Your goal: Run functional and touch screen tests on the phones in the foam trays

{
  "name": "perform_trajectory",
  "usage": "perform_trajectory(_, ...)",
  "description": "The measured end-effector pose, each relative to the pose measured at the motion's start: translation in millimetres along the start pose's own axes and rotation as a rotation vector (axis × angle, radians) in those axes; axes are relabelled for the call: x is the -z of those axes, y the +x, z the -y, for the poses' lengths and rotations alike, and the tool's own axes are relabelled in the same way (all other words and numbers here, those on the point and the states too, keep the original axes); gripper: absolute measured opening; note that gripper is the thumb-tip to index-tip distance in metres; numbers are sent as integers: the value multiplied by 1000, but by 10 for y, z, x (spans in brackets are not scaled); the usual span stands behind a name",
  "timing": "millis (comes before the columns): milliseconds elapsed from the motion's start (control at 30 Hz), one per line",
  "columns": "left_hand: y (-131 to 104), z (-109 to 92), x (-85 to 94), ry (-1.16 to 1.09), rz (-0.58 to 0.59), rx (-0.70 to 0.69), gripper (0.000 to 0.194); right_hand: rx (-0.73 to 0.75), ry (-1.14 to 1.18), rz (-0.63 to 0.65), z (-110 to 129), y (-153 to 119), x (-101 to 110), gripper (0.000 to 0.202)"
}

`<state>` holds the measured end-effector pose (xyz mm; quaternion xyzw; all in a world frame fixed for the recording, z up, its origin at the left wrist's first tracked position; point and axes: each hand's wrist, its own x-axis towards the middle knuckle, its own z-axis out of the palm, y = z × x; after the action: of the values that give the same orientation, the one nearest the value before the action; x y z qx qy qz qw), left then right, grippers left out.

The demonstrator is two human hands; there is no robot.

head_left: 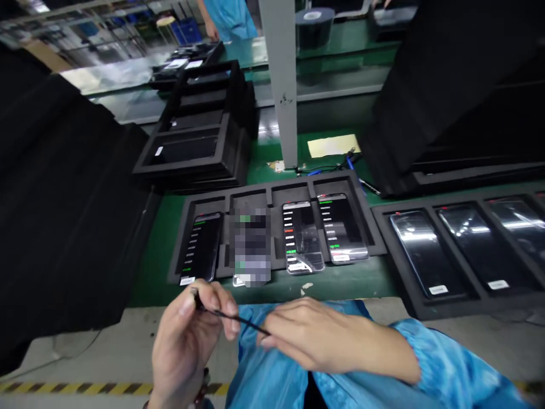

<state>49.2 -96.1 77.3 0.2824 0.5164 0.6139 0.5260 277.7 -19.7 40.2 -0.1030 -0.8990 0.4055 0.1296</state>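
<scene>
Black cable (240, 320) stretches between the two hands, in front of the desk (281, 292) and just above the person's blue clothing (266, 363). The left hand (187, 335) pinches its plug end between thumb and fingers, palm turned partly up; the right hand (315, 335), back uppermost, is curled over the cable's other visible part, grasping it near the fingertips. Beyond them, on the green desk, lies a grey foam tray (368, 218) with four phones: the leftmost phone (201, 247), a pixelated phone (251, 244), a third phone (301, 236) and the rightmost phone (343, 227). Lines of text show on three screens; the pixelated one cannot be read. Several of the phones overhang the tray's near edge. Just beside it, on the right, a second tray (438, 311) holds more phones, their screens dark and glossy. Behind, to the left, rises a stack of trays (232, 142); a pale post (279, 85) stands near a yellow paper (334, 146).
</scene>
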Motion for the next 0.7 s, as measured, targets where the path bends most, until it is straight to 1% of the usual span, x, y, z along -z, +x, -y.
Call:
perform_trajectory(33, 100, -17, -17, 11, 29, -25, 28, -69, -21, -35, 66, -88, 190, 33)
perform_trajectory(100, 339, -1, -62, 41, 116, -45, 24, -171, -136, -151, 132, -249, 601, 34)
perform_trajectory(133, 471, 27, -101, 52, 176, -42, 25, -194, -216, -196, 115, -302, 814, 34)
perform_trajectory(167, 607, 61, -154, 58, 238, -36, 27, -249, -293, -204, 58, -326, 1028, 34)
perform_trajectory(233, 873, 134, -283, 46, 327, -34, 33, -346, -456, -178, -174, -276, 1443, 33)
perform_trajectory(267, 992, 165, -343, 33, 347, -38, 37, -406, -565, -180, -336, -204, 1633, 33)
perform_trajectory(333, 1170, 206, -410, -1, 358, -47, 49, -529, -768, -108, -692, 3, 1954, 34)
perform_trajectory(367, 1218, 218, -408, -1, 358, -53, 54, -585, -847, -48, -865, 118, 2076, 35)
perform_trajectory(400, 1234, 226, -379, 14, 359, -64, 57, -604, -884, -18, -1023, 228, 2172, 36)
perform_trajectory(467, 1173, 240, -254, 86, 363, -107, 58, -625, -934, 35, -1287, 401, 2290, 34)
perform_trajectory(567, 934, 247, 40, 203, 326, -206, 50, -641, -974, 80, -1560, 504, 2341, 30)
perform_trajectory(633, 771, 222, 260, 263, 246, -279, 45, -642, -991, 73, -1672, 486, 2346, 31)
perform_trajectory(700, 678, 174, 485, 352, 124, -350, 42, -628, -1001, 32, -1717, 426, 2347, 35)
